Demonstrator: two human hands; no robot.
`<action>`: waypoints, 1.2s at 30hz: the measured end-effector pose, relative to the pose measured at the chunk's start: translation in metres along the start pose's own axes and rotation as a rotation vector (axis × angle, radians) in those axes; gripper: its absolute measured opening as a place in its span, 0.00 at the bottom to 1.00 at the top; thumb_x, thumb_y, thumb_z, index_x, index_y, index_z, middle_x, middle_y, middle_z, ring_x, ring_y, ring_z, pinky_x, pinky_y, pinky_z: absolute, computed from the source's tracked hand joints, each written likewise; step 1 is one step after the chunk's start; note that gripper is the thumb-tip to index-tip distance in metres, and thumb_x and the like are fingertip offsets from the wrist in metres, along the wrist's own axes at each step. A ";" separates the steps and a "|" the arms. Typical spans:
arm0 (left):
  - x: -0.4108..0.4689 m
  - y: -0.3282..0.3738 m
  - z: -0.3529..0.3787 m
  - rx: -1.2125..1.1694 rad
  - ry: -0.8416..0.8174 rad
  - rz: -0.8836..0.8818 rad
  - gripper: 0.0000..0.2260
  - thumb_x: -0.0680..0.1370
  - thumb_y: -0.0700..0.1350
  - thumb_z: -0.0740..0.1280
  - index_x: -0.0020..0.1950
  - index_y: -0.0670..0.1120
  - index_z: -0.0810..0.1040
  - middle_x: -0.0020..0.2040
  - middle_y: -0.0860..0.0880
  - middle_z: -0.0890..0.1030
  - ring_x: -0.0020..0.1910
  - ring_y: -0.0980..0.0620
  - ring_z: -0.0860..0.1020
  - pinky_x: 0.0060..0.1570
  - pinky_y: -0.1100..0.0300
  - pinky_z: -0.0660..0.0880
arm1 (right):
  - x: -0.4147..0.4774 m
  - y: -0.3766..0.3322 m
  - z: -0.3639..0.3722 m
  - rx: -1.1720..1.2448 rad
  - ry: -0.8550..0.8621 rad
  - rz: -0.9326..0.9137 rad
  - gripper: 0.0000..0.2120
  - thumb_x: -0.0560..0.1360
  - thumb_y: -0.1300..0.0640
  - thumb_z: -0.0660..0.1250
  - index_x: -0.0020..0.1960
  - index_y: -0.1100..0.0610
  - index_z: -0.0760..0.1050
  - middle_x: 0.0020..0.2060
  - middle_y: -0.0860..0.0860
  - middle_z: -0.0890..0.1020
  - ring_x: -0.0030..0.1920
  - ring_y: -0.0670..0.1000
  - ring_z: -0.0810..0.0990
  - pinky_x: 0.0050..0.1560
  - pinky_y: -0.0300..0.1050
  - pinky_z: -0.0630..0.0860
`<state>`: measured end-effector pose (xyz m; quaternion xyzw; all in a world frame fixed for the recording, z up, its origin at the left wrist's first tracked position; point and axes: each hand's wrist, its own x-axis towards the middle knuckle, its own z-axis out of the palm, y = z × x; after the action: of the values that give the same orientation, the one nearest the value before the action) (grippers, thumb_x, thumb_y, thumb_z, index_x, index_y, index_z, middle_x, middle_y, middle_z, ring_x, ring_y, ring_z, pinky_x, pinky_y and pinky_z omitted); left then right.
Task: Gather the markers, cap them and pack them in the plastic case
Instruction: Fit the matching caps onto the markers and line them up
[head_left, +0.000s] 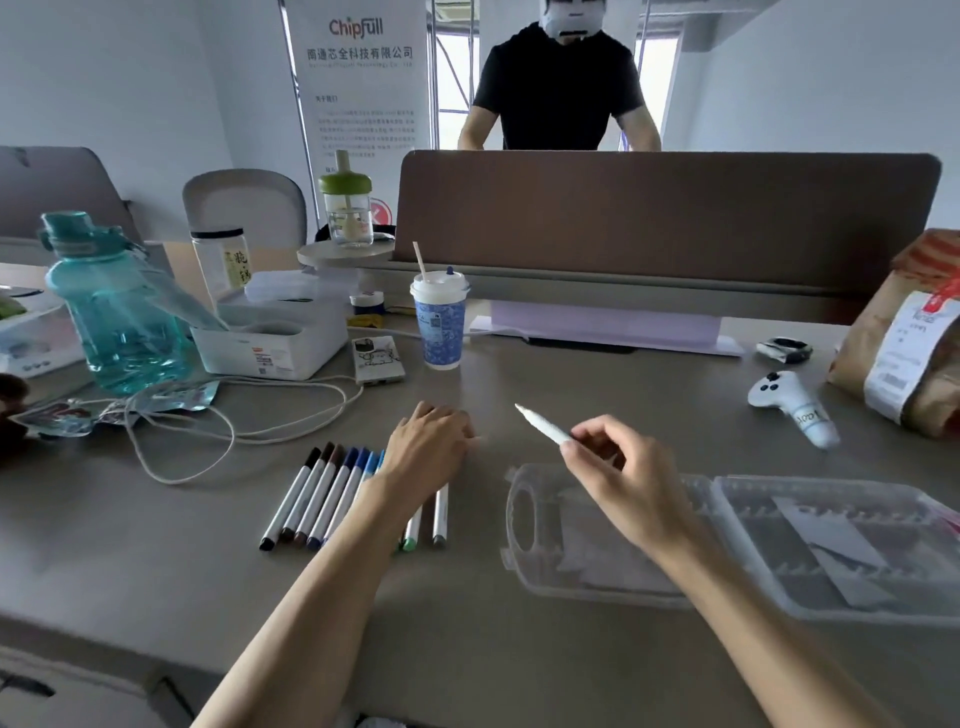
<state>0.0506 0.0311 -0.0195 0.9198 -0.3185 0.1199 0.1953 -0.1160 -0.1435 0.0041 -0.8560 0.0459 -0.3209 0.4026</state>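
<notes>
Right hand (618, 473) pinching marker (540, 427) over case (582, 561) edge, left hand (428, 447) on marker row (322, 493), grip unclear, desk (483, 519) gap between

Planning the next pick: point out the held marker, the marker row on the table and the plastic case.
held marker (543, 426), head view, middle of its white barrel.
marker row (306, 496), head view, white barrels mid-row.
plastic case (582, 566), head view, bare floor of its left half.

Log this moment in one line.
left hand: over marker row | right hand: pinches white marker | plastic case: open
</notes>
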 end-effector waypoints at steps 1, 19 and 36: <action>0.000 0.001 -0.002 -0.108 0.045 0.026 0.08 0.78 0.50 0.65 0.52 0.48 0.79 0.53 0.52 0.81 0.57 0.48 0.75 0.53 0.52 0.73 | 0.000 -0.001 0.000 -0.007 0.008 -0.036 0.03 0.75 0.56 0.71 0.43 0.51 0.79 0.31 0.41 0.79 0.31 0.40 0.76 0.33 0.32 0.68; -0.017 0.033 -0.035 -0.628 0.194 0.318 0.02 0.77 0.42 0.68 0.49 0.45 0.79 0.39 0.62 0.76 0.37 0.61 0.72 0.39 0.72 0.66 | 0.004 0.003 -0.006 -0.193 0.147 -0.366 0.08 0.77 0.55 0.68 0.52 0.56 0.82 0.43 0.45 0.80 0.42 0.44 0.79 0.44 0.44 0.78; -0.010 0.016 -0.039 -0.839 0.046 0.153 0.09 0.79 0.35 0.65 0.50 0.49 0.81 0.37 0.59 0.80 0.35 0.64 0.73 0.37 0.70 0.68 | -0.001 -0.024 0.035 0.144 -0.113 0.024 0.06 0.77 0.56 0.69 0.43 0.56 0.75 0.27 0.42 0.76 0.27 0.40 0.71 0.29 0.34 0.66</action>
<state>0.0291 0.0418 0.0161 0.7315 -0.4024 0.0144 0.5502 -0.1003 -0.1039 0.0040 -0.8410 0.0104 -0.2698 0.4688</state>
